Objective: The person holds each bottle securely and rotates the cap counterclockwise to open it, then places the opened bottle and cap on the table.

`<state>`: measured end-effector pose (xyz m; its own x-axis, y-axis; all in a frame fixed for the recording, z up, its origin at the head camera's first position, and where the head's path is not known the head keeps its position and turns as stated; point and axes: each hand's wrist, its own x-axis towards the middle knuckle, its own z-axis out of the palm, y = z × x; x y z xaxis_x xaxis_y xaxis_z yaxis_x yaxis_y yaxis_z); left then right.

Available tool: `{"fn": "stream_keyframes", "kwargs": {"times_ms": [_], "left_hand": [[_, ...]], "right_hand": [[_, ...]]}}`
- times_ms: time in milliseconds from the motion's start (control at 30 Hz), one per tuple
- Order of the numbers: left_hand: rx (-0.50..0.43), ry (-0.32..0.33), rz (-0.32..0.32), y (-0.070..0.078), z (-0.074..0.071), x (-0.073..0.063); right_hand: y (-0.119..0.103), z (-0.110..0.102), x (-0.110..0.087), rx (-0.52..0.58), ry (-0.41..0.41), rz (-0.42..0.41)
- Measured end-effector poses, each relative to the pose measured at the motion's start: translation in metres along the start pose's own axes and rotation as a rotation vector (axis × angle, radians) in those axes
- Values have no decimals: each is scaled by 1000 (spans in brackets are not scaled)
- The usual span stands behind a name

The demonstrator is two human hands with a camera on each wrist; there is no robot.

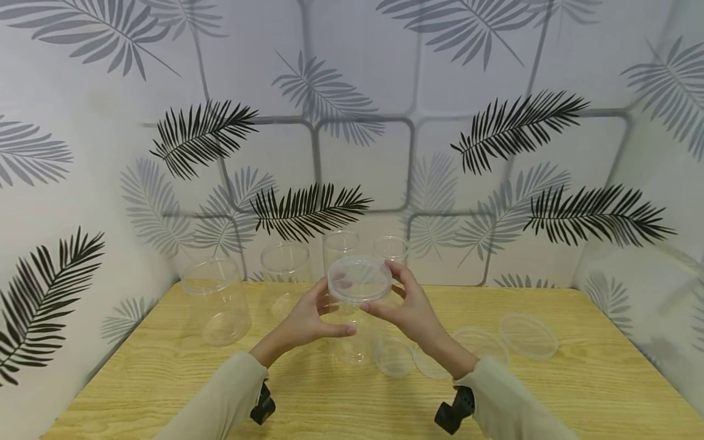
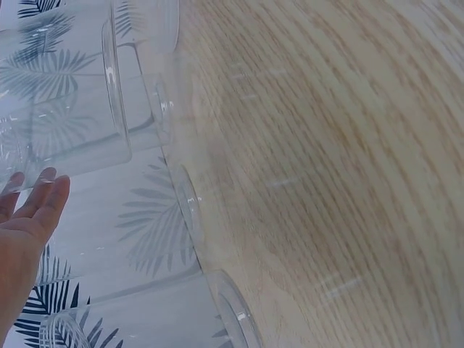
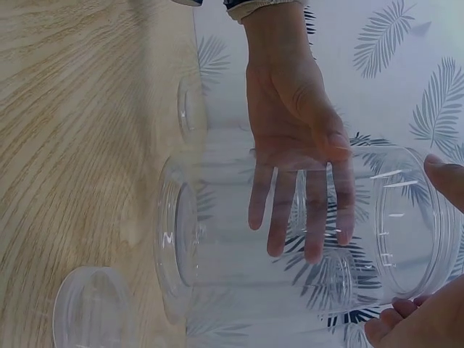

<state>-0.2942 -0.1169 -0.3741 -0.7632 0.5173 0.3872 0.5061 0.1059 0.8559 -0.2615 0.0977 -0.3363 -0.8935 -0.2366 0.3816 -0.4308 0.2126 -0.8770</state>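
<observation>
A clear cylindrical jar (image 3: 239, 239) stands upright between both hands. At its mouth is a round clear lid (image 1: 360, 279); whether it sits fully on the rim I cannot tell. My right hand (image 1: 412, 311) pinches the lid's edge, thumb on the near side and fingers on the far side. The left hand (image 1: 305, 318) is around the jar's left side. Through the clear wall, the right wrist view shows the left fingers (image 3: 314, 210) straight and spread along the jar. In the left wrist view, the fingertips (image 2: 48, 175) lie against or very close to its side.
A large clear jar (image 1: 220, 311) stands at the table's left, with a smaller jar (image 1: 286, 278) beside it. Two narrow jars (image 1: 392, 247) are behind the lid. Several loose clear lids (image 1: 529, 336) lie on the wooden table (image 1: 594, 379) to the right. A patterned wall borders the back.
</observation>
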Motion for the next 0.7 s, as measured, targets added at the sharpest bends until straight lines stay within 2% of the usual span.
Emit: {"fn": "stream_keyframes", "kwargs": {"times_ms": [133,267,467,700], "left_hand": [[13,-1,-5,0,0,-1],[3,-7,3,-5,-1,-1],[-3,-23,-8,-6,-2,-2],[-20,-42,-8,-4,-1,-3]], "right_hand": [[4,-2,2,-5,-19,-5],[7,-9,5,8,-87,-11],[14,-24,14,82,-278,-30],[19,-36,28,252,-495,-38]]}}
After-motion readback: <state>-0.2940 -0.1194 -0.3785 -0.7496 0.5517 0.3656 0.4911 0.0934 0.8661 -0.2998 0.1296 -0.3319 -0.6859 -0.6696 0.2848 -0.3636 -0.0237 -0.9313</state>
